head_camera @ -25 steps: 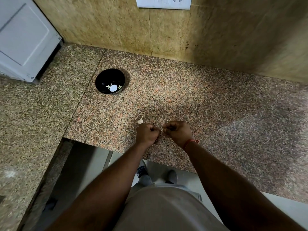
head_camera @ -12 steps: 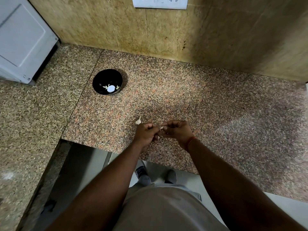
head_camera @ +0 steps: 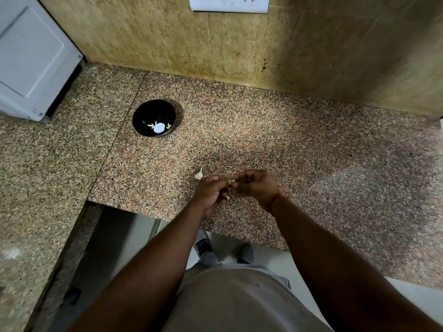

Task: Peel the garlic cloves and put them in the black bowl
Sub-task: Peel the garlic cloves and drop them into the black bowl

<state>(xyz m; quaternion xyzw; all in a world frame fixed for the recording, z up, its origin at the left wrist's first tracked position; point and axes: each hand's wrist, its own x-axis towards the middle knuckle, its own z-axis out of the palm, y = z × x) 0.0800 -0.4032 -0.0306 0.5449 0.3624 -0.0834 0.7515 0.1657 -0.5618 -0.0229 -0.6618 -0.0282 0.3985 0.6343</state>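
My left hand (head_camera: 212, 190) and my right hand (head_camera: 255, 185) meet over the front of the granite counter, fingers curled. Between their fingertips they pinch a small garlic clove (head_camera: 232, 181), mostly hidden, with only a pale tip showing. A bit of pale skin (head_camera: 227, 198) shows just below the fingers. Another unpeeled garlic clove (head_camera: 199, 174) lies on the counter just left of my left hand. The black bowl (head_camera: 143, 116) stands further back to the left and holds a pale clove with some small pale bits beside it.
A white appliance (head_camera: 33, 58) stands at the back left corner of the counter. A white socket plate (head_camera: 229, 3) is on the tiled wall. The counter's front edge (head_camera: 148, 213) runs just under my wrists, with the floor and my shoes below.
My hands have shifted slightly and the fingers have worked on the clove; the clove's pale tip now shows between the fingertips. The view has tilted a little.
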